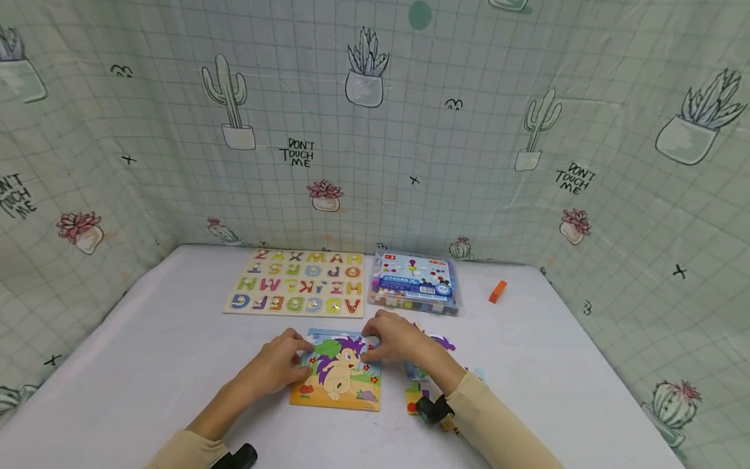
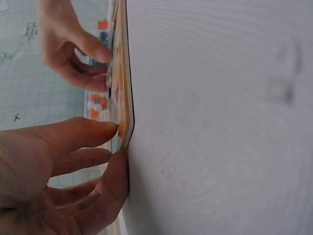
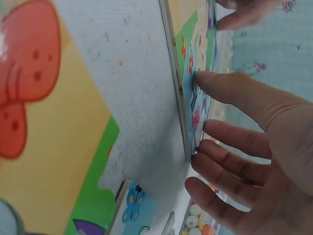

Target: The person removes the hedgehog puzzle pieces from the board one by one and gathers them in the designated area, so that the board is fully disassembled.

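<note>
A hedgehog jigsaw puzzle (image 1: 342, 378) lies flat on the white table, its picture filling the wooden board. My left hand (image 1: 285, 361) holds the board by its left side; in the left wrist view the thumb (image 2: 105, 129) rests on the board's rim and the other fingers bend against its edge. At the upper right of the puzzle is my right hand (image 1: 392, 339). Its thumb (image 3: 210, 83) touches the puzzle's face, while the other fingers extend loosely along the edge near the corner.
Loose puzzle pieces (image 1: 416, 394) lie right of the board, partly under the right forearm. Behind stand a wooden alphabet board (image 1: 293, 284) and a clear box of colourful beads (image 1: 415, 282). An orange block (image 1: 498, 291) lies at the back right. A patterned curtain (image 1: 375, 163) hangs behind.
</note>
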Demonstrator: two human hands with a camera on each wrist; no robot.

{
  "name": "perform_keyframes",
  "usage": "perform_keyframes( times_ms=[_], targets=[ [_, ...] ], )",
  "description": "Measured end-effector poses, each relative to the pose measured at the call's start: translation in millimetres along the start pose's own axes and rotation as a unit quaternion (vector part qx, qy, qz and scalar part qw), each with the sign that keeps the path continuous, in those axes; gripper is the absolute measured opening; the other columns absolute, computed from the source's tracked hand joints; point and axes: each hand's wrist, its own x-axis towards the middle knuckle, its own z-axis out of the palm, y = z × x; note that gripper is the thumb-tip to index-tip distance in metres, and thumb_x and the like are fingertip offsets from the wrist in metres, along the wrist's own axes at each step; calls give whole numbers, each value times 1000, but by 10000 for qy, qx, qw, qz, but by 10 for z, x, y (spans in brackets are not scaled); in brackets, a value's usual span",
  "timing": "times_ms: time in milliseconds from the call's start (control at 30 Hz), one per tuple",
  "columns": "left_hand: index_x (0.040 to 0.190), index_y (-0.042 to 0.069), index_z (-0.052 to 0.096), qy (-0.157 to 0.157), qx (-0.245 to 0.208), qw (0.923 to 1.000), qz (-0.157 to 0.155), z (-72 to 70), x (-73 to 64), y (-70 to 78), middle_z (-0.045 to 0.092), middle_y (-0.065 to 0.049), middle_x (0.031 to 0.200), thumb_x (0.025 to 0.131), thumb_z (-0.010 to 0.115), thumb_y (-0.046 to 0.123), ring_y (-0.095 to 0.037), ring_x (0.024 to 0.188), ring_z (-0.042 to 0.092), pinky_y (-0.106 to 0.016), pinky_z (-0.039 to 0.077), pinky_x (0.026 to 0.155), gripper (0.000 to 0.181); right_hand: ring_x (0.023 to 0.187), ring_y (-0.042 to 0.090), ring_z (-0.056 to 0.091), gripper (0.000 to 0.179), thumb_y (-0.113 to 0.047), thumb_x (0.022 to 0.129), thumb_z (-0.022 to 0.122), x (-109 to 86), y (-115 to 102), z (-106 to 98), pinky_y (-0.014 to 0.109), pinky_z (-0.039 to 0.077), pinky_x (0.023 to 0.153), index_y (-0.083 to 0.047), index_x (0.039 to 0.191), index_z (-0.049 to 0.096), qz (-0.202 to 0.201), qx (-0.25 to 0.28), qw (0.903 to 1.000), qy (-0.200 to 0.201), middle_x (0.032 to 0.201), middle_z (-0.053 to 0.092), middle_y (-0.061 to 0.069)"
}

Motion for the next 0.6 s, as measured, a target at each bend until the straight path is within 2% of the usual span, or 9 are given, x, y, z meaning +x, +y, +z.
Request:
perform_keyframes(
  times_ms=[133,333,433,600],
  targets=[
    [111,2,72,7,27,10000,0,11,4,0,59,-6,105,79,80,11,-16,84,54,-26,51,70,34,85,12,52,44,-37,81,79,-29,-26,-3,30,47,76,-10,116,72,-33,-376,9992,98,103,61,1],
    [112,2,71,0,30,10000,72,20,25,17,59,-6,106,80,80,12,-16,86,55,-27,52,72,35,85,11,52,42,-41,84,76,-62,5,-4,29,46,69,-16,117,72,231,-997,9938,440,111,62,1],
    [112,1,71,-1,-4,10000,57,6,21,20,59,-6,106,80,79,11,-16,86,55,-27,53,72,34,85,11,53,42,-41,82,77,-68,34,1,29,47,71,-15,115,74,208,-968,9936,549,108,63,0],
    [111,1,71,-15,-81,10000,-20,-4,0,9,59,-7,106,80,79,10,-16,86,55,-27,53,71,33,88,10,57,43,-42,80,80,-66,48,18,27,50,78,-13,112,74,-281,-489,9979,333,103,64,-2]
  ],
)
